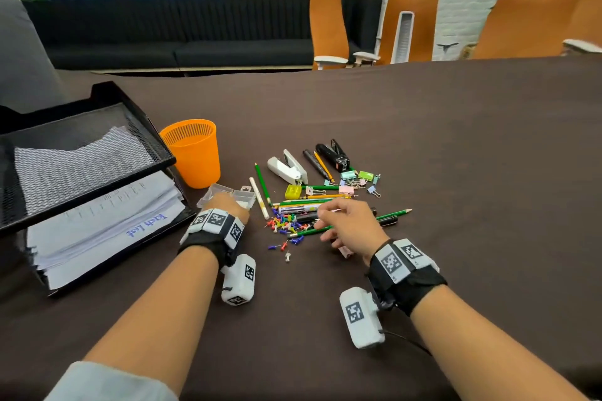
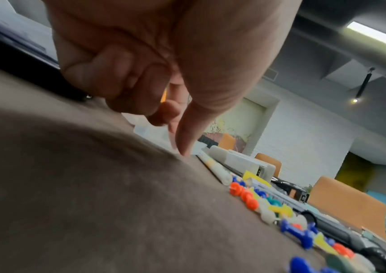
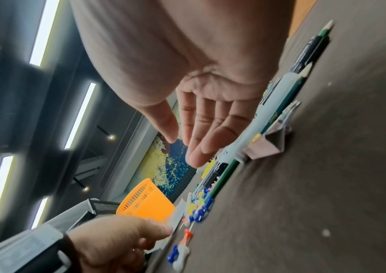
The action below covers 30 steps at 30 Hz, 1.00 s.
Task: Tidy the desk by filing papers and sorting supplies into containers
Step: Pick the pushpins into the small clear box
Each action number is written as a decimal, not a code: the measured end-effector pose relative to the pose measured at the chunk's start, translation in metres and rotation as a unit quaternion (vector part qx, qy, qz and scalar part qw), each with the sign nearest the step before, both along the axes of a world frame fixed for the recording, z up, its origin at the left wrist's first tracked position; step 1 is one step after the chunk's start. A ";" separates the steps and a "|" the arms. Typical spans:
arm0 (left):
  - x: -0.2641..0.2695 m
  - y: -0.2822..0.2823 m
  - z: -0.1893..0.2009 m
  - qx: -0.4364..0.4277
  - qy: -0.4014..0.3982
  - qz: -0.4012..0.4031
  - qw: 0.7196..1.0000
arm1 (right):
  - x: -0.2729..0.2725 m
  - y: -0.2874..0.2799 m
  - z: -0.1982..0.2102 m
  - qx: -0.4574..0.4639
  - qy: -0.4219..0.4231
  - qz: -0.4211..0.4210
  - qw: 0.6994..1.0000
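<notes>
Push pins (image 1: 286, 225) lie between left hand (image 1: 228, 205) gripping clear box (image 1: 241, 197) and slack, empty right hand (image 1: 350, 225).

- The left hand (image 1: 233, 205) covers most of the clear plastic box (image 1: 224, 194) in the head view; what its fingers touch cannot be told.
- The right hand (image 1: 350, 225) hides the middle of the pens and pencils (image 1: 303, 205).
- The paper stack (image 1: 97, 225) is partly hidden under the mesh tray (image 1: 81, 153).
- In the left wrist view, the pushpins (image 2: 280, 208) at lower right are blurred.

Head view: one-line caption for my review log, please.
Left hand on clear plastic box, open right hand over pencils and pushpins.
</notes>
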<state>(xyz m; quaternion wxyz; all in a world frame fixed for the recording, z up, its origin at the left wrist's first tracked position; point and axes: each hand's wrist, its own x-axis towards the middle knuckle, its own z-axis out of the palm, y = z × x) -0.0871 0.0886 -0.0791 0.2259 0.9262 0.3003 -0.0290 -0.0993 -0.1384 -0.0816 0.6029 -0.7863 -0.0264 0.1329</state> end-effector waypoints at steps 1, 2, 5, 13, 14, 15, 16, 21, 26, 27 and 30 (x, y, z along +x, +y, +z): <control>-0.001 0.000 0.001 -0.001 -0.008 -0.001 1.000 | -0.001 0.001 -0.002 -0.006 -0.003 0.006 1.000; -0.002 0.001 0.001 -0.011 -0.032 -0.006 0.999 | -0.002 0.003 -0.003 -0.013 -0.009 0.013 1.000; -0.009 0.003 -0.005 -0.082 -0.123 0.005 0.989 | -0.003 0.006 -0.006 -0.035 -0.050 0.049 0.997; -0.032 0.001 -0.024 -0.299 -0.220 0.028 0.928 | -0.004 0.036 -0.009 -0.288 -0.072 0.180 0.938; -0.035 -0.001 -0.025 -0.309 -0.221 0.028 0.925 | -0.004 0.040 -0.010 -0.317 -0.064 0.185 0.928; -0.037 -0.003 -0.025 -0.313 -0.222 0.024 0.923 | -0.003 0.044 -0.011 -0.342 -0.058 0.193 0.918; -0.040 -0.003 -0.026 -0.313 -0.222 0.020 0.923 | -0.003 0.048 -0.013 -0.361 -0.052 0.202 0.909; -0.057 -0.003 -0.028 -0.310 -0.221 0.013 0.924 | -0.001 0.054 -0.013 -0.373 -0.041 0.211 0.902; -0.074 0.000 -0.024 -0.317 -0.234 0.030 0.919 | -0.005 0.046 -0.009 -0.346 -0.035 0.214 0.913; -0.075 -0.001 -0.022 -0.321 -0.232 0.027 0.918 | -0.005 0.043 -0.011 -0.330 -0.030 0.204 0.921; -0.074 -0.002 -0.022 -0.323 -0.233 0.016 0.917 | -0.004 0.039 -0.017 -0.337 -0.066 0.195 0.919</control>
